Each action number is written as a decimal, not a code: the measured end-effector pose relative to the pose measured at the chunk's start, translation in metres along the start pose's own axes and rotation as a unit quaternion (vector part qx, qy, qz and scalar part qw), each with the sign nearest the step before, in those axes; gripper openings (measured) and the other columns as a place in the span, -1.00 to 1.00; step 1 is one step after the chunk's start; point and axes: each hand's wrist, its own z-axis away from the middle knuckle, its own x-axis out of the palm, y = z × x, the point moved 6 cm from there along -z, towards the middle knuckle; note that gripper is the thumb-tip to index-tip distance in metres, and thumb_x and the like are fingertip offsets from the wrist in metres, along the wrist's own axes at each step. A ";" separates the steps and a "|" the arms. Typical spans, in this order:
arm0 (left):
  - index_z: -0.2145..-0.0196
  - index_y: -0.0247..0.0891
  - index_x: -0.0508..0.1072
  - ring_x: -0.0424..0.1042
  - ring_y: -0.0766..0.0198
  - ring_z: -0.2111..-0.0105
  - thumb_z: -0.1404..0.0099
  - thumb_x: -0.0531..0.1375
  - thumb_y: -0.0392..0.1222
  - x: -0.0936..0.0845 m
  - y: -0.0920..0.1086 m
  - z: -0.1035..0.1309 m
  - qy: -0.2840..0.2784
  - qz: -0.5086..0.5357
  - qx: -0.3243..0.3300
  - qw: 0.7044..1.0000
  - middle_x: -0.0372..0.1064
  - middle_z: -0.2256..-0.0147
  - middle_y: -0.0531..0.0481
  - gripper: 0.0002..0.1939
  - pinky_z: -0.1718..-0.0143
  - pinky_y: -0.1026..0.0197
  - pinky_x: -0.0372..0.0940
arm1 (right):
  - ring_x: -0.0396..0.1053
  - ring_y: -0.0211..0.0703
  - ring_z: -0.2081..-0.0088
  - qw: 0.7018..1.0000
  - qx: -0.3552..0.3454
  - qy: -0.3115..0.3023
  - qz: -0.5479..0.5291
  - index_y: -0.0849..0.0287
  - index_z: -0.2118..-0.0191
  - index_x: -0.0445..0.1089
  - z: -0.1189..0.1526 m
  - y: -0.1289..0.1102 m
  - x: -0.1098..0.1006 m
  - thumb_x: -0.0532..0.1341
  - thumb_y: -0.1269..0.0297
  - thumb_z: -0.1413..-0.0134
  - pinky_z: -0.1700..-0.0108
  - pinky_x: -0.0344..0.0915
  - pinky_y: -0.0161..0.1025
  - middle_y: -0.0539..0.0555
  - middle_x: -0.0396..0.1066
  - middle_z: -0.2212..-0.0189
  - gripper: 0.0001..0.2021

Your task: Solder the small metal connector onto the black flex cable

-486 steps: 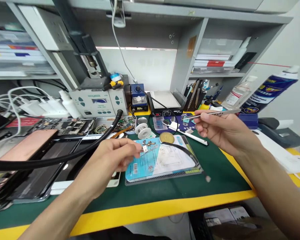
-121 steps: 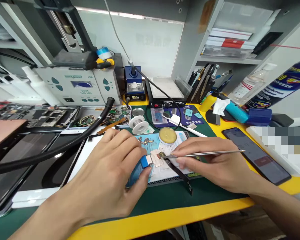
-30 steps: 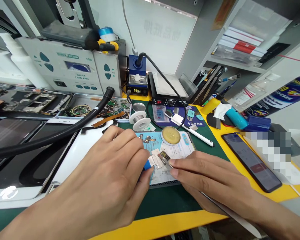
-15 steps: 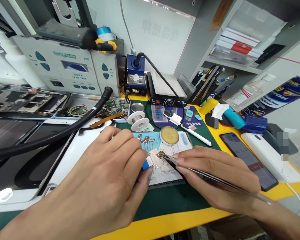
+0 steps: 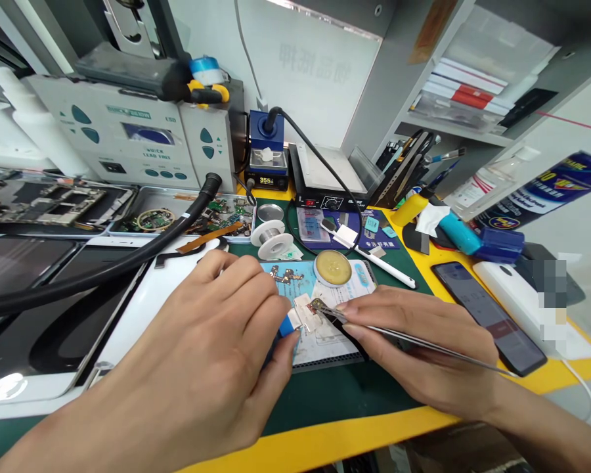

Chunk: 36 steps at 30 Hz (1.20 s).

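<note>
My left hand (image 5: 217,335) is closed on a small blue piece with a white end (image 5: 287,324); most of it is hidden behind my fingers. In my right hand (image 5: 428,348) is a pair of slim metal tweezers (image 5: 398,336), pinched between thumb and fingers. Their tips touch a tiny brownish part at the edge of a flat whitish piece (image 5: 305,309), which adjoins the white end. A black strip (image 5: 342,334) runs beneath the tweezers toward my right hand. Under all this lies a printed pad (image 5: 325,357), and beyond it sits a round tin of yellowish paste (image 5: 333,268).
A solder spool (image 5: 272,240) stands behind the pad, left of a white brush (image 5: 384,268). A thick black hose (image 5: 128,259) crosses the phone screens on the left. To the right lies a phone (image 5: 492,322). At the back are a soldering station (image 5: 266,179) and a hot plate (image 5: 329,172).
My right hand has shifted slightly left and up, and the tweezers' rear end lies a little higher. The left hand keeps its grip, nearly unmoved. The view has shifted very slightly.
</note>
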 end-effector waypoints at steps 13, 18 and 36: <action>0.31 -0.35 0.55 0.38 0.02 0.30 -0.43 0.19 -0.31 0.000 0.001 0.001 0.000 -0.005 0.002 1.000 0.45 0.37 -0.13 -0.84 0.21 -0.16 0.22 | 0.69 -0.18 0.24 1.000 0.015 -0.001 0.006 0.25 0.15 0.64 -0.002 0.000 -0.002 0.41 0.65 -0.14 -0.03 0.62 -0.37 0.07 0.71 0.27 -0.79; 0.26 -0.36 0.57 0.40 -0.01 0.27 -0.42 0.21 -0.29 0.001 -0.001 0.001 -0.002 0.000 -0.005 1.000 0.47 0.33 -0.14 -0.86 0.16 -0.18 0.23 | 0.69 -0.16 0.22 1.000 0.027 -0.006 -0.001 0.21 0.14 0.64 -0.002 0.002 -0.001 0.40 0.62 -0.16 -0.03 0.63 -0.32 0.07 0.71 0.25 -0.79; 0.17 -0.23 0.47 0.37 0.03 0.25 -0.39 0.24 -0.25 -0.010 -0.012 0.008 0.012 -0.011 -0.022 1.000 0.44 0.29 -0.09 -0.93 0.23 -0.11 0.19 | 0.69 -0.09 0.30 0.996 0.071 0.053 0.026 0.05 0.15 0.64 -0.004 0.005 -0.016 0.39 0.62 -0.15 0.21 0.68 -0.25 0.00 0.71 0.27 -0.71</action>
